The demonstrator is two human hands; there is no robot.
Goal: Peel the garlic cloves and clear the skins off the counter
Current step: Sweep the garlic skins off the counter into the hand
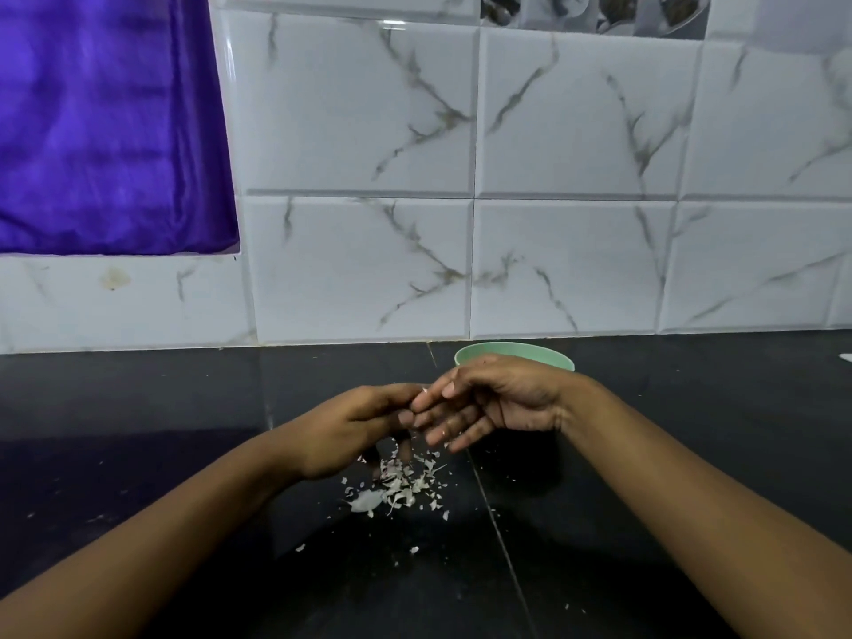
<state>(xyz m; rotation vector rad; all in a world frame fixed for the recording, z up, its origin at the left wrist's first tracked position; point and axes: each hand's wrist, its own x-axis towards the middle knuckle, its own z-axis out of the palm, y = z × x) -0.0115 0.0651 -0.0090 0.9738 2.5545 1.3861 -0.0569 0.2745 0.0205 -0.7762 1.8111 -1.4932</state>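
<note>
My left hand point(355, 431) hovers over the black counter point(184, 408) with its fingers curled inward; whatever it grips, likely a garlic clove, is hidden inside them. My right hand point(498, 398) meets it from the right. Its thumb and forefinger pinch a small white scrap of garlic skin point(424, 389) at the left fingertips, and its other fingers stretch out loosely. A pile of torn garlic skins point(396, 488) lies on the counter right below both hands, with stray flakes point(414, 550) scattered nearer to me.
A pale green bowl point(511, 350) stands behind my right hand near the marble-tiled wall point(553, 269); its inside is hidden. A purple cloth point(101, 122) hangs at the upper left. A counter seam point(502, 546) runs diagonally under my right forearm.
</note>
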